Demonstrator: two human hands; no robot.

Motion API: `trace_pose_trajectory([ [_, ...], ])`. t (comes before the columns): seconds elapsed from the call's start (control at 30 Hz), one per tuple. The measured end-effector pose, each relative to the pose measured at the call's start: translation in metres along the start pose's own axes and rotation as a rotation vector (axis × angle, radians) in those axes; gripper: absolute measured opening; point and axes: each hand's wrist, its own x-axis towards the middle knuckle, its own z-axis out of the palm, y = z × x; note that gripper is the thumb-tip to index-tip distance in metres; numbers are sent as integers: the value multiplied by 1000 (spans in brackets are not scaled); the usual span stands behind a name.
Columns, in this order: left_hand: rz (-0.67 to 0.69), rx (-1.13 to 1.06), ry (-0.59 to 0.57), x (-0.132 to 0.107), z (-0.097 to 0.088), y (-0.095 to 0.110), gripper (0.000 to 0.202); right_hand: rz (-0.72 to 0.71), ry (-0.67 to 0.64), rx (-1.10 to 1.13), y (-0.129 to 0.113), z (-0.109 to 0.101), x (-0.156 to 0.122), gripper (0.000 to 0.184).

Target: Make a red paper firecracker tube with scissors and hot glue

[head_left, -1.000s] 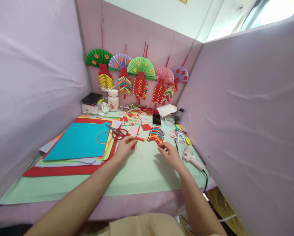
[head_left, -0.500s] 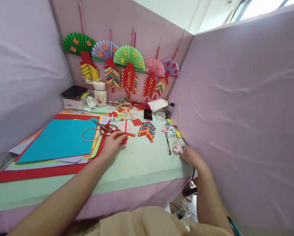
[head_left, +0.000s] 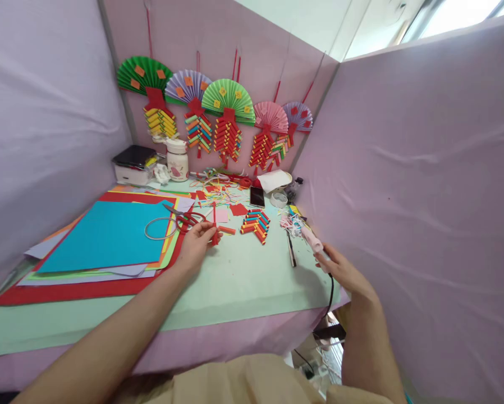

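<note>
My left hand [head_left: 198, 244] pinches a narrow red paper tassel [head_left: 214, 238], held upright just above the table. An orange paper roll [head_left: 227, 230] lies right beside it. Farther right rest small colourful paper rolls [head_left: 255, 225] joined in a V pattern. At the right side, my right hand [head_left: 340, 269] is closed around a pale pink glue gun [head_left: 312, 240], lifted off the table with its black cord trailing down. Scissors with red handles [head_left: 188, 221] lie behind my left hand, partly over a stack of coloured paper.
Blue paper [head_left: 104, 235] tops the stack at left. A black pen [head_left: 291, 249] and paper scraps [head_left: 292, 224] lie near the glue gun. A phone [head_left: 257, 196], tape roll [head_left: 279, 199] and white bottle [head_left: 177, 163] stand behind. Paper fans [head_left: 229, 98] hang on the back partition.
My right hand has taken hold of the glue gun and raised it from the table, turning it. My left hand still holds the red tassel, apart from the orange roll. The view has shifted slightly.
</note>
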Motion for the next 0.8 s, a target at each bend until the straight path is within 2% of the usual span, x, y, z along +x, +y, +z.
trace_pose_trajectory([
  [0.1,5,2,-14,-2,2,2,38,-6,68,298,-16,27,2,44],
  [0.17,10,38,-18,-3,3,2,37,-36,32,401,-26,55,8,39],
  [0.3,42,134,-8,-2,3,-1,35,-60,-90,485,-49,114,14,34],
  [0.4,64,160,-17,-1,1,-5,35,-77,-116,547,-66,146,12,37],
  [0.57,103,137,-51,-1,0,-10,33,-161,-35,456,-76,177,8,43],
  [0.8,100,141,-98,-5,1,-7,29,-315,124,329,-64,200,7,42],
])
